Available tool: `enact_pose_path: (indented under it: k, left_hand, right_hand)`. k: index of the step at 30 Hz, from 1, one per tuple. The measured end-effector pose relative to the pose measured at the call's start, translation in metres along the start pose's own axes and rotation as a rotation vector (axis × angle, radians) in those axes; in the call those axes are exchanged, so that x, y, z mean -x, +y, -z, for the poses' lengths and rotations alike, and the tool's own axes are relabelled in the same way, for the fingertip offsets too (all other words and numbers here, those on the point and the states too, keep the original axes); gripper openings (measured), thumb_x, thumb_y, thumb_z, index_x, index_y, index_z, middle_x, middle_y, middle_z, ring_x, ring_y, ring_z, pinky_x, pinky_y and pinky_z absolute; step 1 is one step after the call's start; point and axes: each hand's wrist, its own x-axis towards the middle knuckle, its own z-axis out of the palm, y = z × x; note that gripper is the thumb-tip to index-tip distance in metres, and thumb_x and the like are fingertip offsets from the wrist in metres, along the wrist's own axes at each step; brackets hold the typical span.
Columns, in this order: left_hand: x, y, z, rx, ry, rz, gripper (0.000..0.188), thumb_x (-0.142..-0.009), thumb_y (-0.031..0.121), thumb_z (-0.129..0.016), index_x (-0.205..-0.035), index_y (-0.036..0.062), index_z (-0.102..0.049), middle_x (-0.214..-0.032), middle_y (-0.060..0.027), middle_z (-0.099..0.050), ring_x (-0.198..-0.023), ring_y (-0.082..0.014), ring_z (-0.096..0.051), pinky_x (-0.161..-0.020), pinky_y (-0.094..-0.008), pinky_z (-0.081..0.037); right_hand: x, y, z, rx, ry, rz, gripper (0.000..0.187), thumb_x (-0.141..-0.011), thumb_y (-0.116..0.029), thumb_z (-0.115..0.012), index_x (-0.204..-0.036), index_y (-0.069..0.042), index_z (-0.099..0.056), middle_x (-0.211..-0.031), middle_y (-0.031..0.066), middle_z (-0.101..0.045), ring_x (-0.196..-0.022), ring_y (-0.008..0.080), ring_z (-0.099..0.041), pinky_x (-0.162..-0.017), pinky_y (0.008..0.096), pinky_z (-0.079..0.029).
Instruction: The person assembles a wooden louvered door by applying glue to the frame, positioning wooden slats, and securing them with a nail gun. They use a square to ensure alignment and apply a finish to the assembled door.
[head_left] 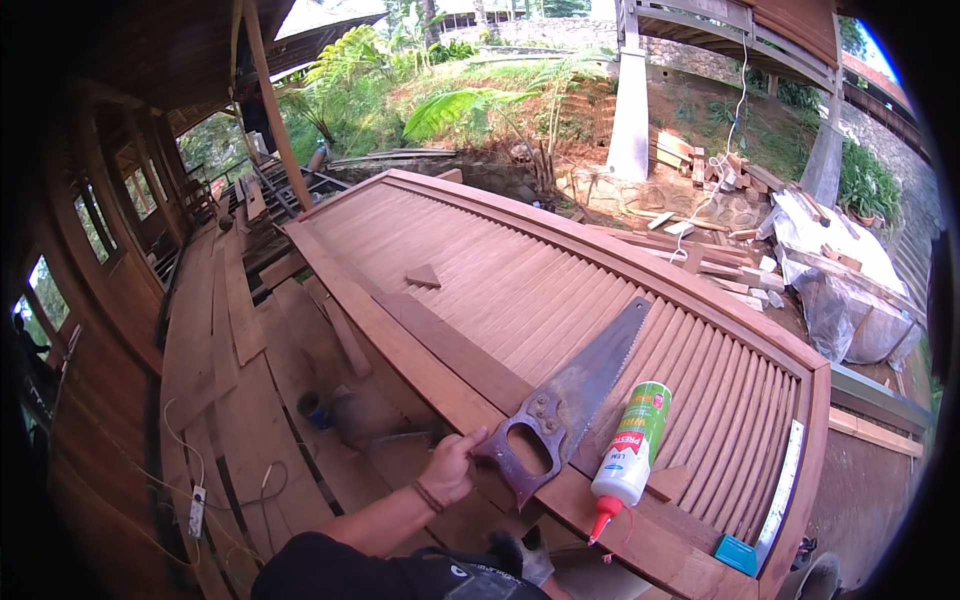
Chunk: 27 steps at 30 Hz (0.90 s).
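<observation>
The person's left grip (452, 472) meets the handle of a hand saw (598, 372) lying aslant on a louvred wooden panel (735, 405), blade pointing away; whether the fingers close around that handle cannot be told. Just right of the saw lies a green-and-white bottle (640, 440), red nozzle toward the near edge, beside a small wooden offcut (667, 484). A teal-and-white square (781, 490) rests at the panel's right end, while a white power strip (197, 510) lies left on the plank floor (205, 335).
</observation>
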Motion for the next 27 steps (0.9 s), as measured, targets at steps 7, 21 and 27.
enact_pose_path:
  k: [7,21,27]
  left_hand:
    - [0.000,-0.005,0.005,-0.026,0.007,-0.012,0.022,-0.097,0.015,-0.057,-0.109,-0.0025,-0.064,-0.104,-0.0113,-0.069,-0.095,-0.0215,-0.067,-0.085,-0.0394,-0.055]
    - [0.043,0.135,-0.046,-1.585,0.123,-0.405,0.041,-0.101,0.030,-0.052,-0.083,-0.0050,-0.064,-0.061,-0.0060,-0.061,-0.052,-0.0105,-0.057,-0.049,-0.0277,-0.047]
    - [0.087,0.024,-0.201,-1.156,-0.795,-1.005,0.030,-0.091,0.015,-0.056,-0.112,-0.0058,-0.061,-0.105,-0.0145,-0.065,-0.100,-0.0245,-0.061,-0.091,-0.0358,-0.048]
  right_hand:
    - [-0.003,0.027,0.014,-0.329,0.053,0.042,0.018,-0.093,-0.013,-0.060,-0.103,-0.003,-0.071,-0.096,0.0073,-0.072,-0.082,0.0177,-0.068,-0.071,0.0333,-0.055]
    - [0.036,-0.006,0.034,0.050,0.153,0.012,0.064,-0.089,-0.037,-0.071,-0.138,-0.006,-0.044,-0.107,0.0154,-0.068,-0.079,0.0198,-0.069,-0.068,0.0344,-0.056]
    - [0.120,-0.003,0.092,-0.559,0.063,0.222,0.041,-0.093,-0.030,-0.066,-0.119,-0.001,-0.058,-0.085,0.0125,-0.069,-0.062,0.0196,-0.068,-0.055,0.0306,-0.055]
